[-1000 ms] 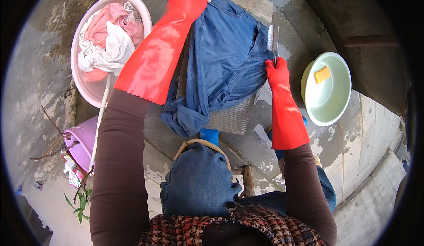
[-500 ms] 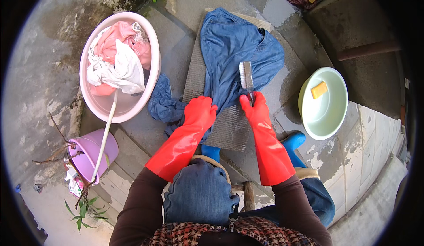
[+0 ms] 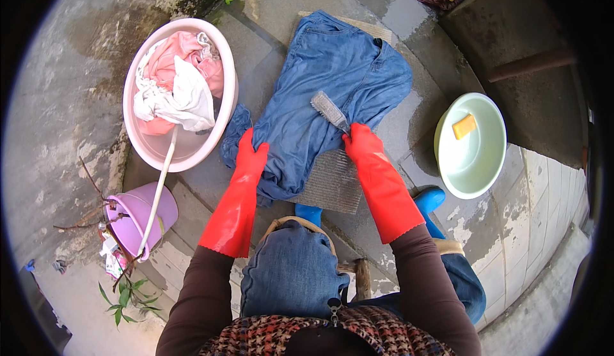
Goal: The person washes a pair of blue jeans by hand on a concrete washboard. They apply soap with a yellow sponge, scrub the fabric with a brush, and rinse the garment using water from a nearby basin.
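Wet blue jeans (image 3: 339,62) lie spread over a ridged washboard (image 3: 332,180) on the ground, their waist end toward the far side. In a long red rubber glove, my left hand (image 3: 251,154) is closed on the left edge of the cloth. My right hand (image 3: 361,142), gloved alike, grips the handle of a scrub brush (image 3: 329,110). The brush lies slanted over the middle of the jeans, bristles not facing up; whether they press on the cloth I cannot tell.
At left stands a pink basin (image 3: 130,113) of pink and white clothes with a pale stick (image 3: 158,193) leaning on it, by a purple bucket (image 3: 167,209). A pale green basin (image 3: 470,174) holding yellow soap (image 3: 464,126) sits right. My blue boots (image 3: 430,198) flank the washboard.
My left hand has moved left, pulling the denim out wider over the washboard. The brush has swung from upright to slanting left, its bristles turned out of sight.
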`<action>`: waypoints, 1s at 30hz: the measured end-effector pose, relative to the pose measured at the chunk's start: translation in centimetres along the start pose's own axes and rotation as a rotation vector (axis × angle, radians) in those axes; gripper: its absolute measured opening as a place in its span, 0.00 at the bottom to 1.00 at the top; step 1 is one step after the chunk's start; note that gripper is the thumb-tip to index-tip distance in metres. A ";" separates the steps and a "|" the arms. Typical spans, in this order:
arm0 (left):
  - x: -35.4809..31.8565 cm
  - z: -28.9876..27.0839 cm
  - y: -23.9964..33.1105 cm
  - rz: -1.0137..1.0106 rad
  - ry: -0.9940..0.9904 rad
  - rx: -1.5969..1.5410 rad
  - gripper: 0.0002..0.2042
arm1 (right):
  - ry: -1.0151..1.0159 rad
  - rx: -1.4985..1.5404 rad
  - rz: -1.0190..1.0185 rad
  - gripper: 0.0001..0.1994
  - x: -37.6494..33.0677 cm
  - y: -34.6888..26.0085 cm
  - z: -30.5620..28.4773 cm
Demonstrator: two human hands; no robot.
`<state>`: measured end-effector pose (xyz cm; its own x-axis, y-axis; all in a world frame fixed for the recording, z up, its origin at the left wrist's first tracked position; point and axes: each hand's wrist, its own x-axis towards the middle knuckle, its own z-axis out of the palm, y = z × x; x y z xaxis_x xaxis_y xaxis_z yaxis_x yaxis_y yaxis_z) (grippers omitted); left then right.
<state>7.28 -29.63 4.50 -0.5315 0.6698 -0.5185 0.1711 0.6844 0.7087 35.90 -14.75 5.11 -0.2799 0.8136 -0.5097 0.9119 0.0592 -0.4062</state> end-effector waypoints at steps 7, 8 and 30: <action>-7.9 -1.2 2.4 0.135 -0.351 0.215 0.36 | -0.244 -0.060 0.054 0.14 -5.9 7.8 -5.5; -8.4 -1.2 3.1 0.013 -0.406 0.275 0.35 | -0.278 -0.121 0.115 0.15 -6.3 9.3 -6.0; -4.0 8.5 2.4 1.005 0.051 0.773 0.27 | 0.487 -0.040 0.705 0.52 6.9 33.1 -13.0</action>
<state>16.86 -28.26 4.21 0.0857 0.9897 0.1148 0.9450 -0.1172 0.3055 68.02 0.37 -1.94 0.5083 0.8250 -0.2470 0.8368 -0.5409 -0.0846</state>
